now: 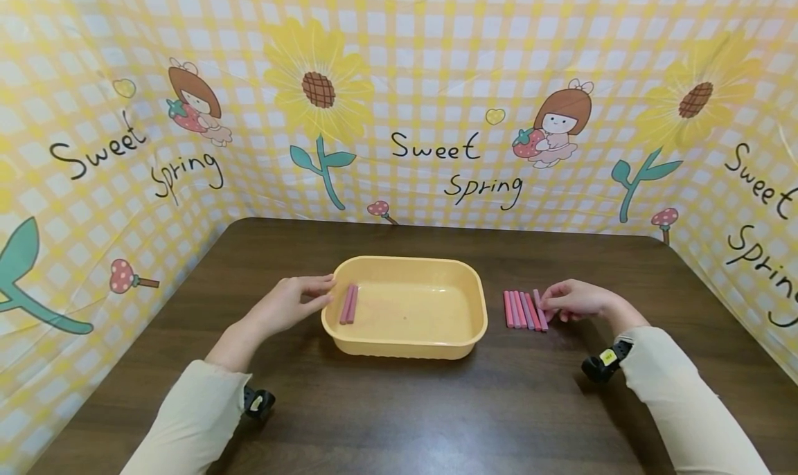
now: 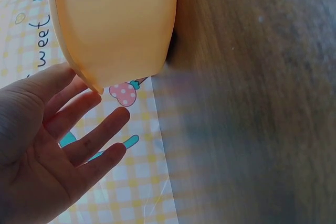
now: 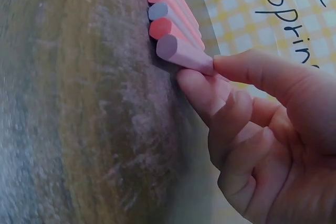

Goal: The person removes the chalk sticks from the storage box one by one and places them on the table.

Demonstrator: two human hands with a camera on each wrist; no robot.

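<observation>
A yellow plastic tub [image 1: 405, 340] stands on the table. Two dull pink sticks [image 1: 348, 305] lie side by side inside it at the left end. My left hand [image 1: 283, 305] is at the tub's left end, its fairly straight fingertips touching the rim [image 2: 86, 80]. To the tub's right is a row of several chalk-like sticks [image 1: 519, 310], pink, red and purple. At that row's right end my right hand [image 1: 576, 300] pinches a light purple chalk-like stick [image 3: 184, 55] between thumb and index finger. This stick leans slightly out of line with the others.
The dark wood table [image 1: 374, 419] runs back to a yellow checked cloth [image 1: 399, 80] that hangs behind and at both sides. A black wrist camera [image 1: 258, 402] sits on the left wrist, another black camera [image 1: 601, 365] on the right.
</observation>
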